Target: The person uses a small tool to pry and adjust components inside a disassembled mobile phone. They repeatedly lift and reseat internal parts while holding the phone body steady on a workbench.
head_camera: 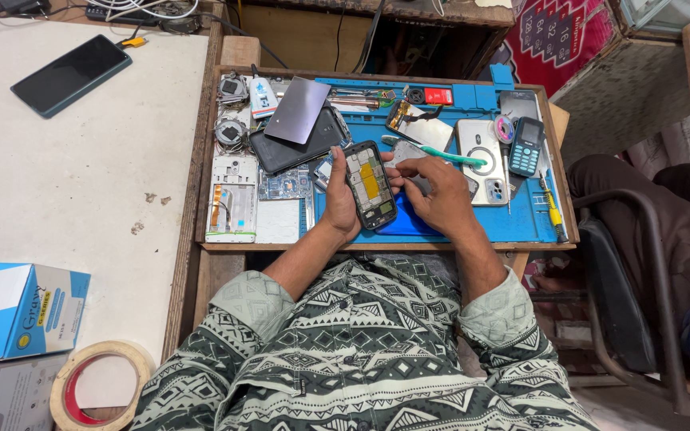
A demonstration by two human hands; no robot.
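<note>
My left hand (339,199) grips an opened phone (370,186) with its back off, showing a yellow part and circuit board, held upright over the near edge of the blue work mat (513,223). My right hand (438,190) rests beside it, fingers curled with the fingertips touching the phone's right edge. A teal toothbrush (449,156) lies just beyond my right hand.
The wooden tray (201,199) holds phone frames, a dark tablet (293,144), a grey panel (297,109), a white phone case (482,160), a small keypad phone (525,147) and a yellow screwdriver (553,211). On the white table lie a black phone (70,74), blue box (21,310) and tape roll (97,383). Another person's leg (648,207) sits at right.
</note>
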